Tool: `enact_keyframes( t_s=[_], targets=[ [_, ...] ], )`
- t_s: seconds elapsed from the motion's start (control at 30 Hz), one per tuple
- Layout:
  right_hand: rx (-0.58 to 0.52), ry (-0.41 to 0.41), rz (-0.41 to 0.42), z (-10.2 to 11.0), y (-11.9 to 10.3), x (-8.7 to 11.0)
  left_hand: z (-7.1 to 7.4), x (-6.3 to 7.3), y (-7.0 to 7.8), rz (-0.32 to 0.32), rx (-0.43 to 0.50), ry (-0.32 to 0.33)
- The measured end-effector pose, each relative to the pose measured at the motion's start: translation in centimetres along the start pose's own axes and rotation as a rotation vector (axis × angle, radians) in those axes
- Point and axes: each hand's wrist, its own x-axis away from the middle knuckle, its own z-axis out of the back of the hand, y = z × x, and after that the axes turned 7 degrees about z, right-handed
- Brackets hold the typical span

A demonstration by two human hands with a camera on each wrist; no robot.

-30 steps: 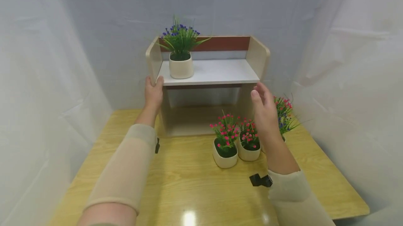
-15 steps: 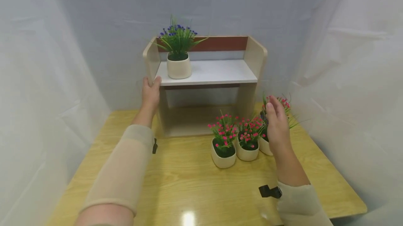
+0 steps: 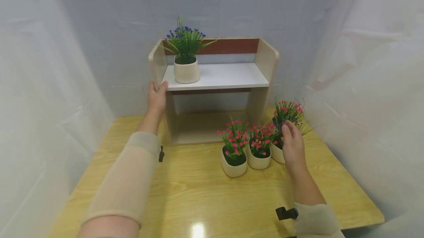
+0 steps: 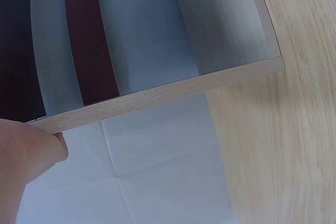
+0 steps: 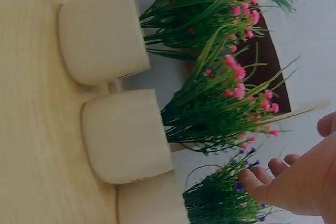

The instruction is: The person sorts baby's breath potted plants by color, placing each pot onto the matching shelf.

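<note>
My left hand (image 3: pixel 156 101) grips the left side panel of a two-tier wooden shelf (image 3: pixel 232 75), its thumb at the white board's front corner. The left wrist view has the hand (image 4: pixel 26 153) on the panel's edge. A white pot with purple flowers (image 3: pixel 187 73) stands at the left of the upper tier. My right hand (image 3: pixel 294 149) is raised beside the potted plants, fingers loosely bent and nothing held. Nearest it is a white pot with purple flowers (image 3: pixel 278 154), partly hidden; in the right wrist view the fingertips are close to its purple blooms (image 5: pixel 239 186), contact unclear.
Two white pots with pink flowers, a front one (image 3: pixel 234 168) and a middle one (image 3: pixel 260 162), stand on the wooden table (image 3: pixel 188 186) before the shelf's right half. More pink flowers (image 3: pixel 289 108) rise behind them at the right. White sheeting (image 3: pixel 357 83) surrounds the table.
My right hand has come away from the shelf's right front corner, moving right and down to the rearmost plants. My left hand keeps its grip on the shelf. The view has shifted slightly.
</note>
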Motion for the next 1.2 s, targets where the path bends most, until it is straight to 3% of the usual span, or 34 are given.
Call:
enact_keyframes(
  t_s=[0.27, 0.5, 0.7, 0.83, 1.0, 1.2],
  targets=[
    [0.03, -0.047, -0.075, 0.1, 2.9, 0.6, -0.1, 0.3, 0.0, 0.002, -0.014, 0.009],
    [0.08, -0.057, -0.053, -0.4, 4.5, 1.6, -0.1, 0.3, 0.1, 0.034, -0.018, 0.004],
    [0.17, -0.154, -0.049, -1.4, 5.9, 1.9, -0.1, 0.1, 0.1, 0.012, -0.019, 0.008],
    [0.269, -0.185, 0.031, -2.2, 7.0, 1.6, -0.1, 0.0, -0.1, 0.001, -0.017, 0.009],
    [0.32, -0.14, 0.197, -3.1, 7.8, 1.2, -0.1, -0.1, -0.2, -0.024, -0.007, 0.007],
    [0.403, -0.091, 0.197, -3.8, 8.4, 0.7, -0.1, -0.2, -0.3, -0.042, -0.005, 0.011]
  ],
)
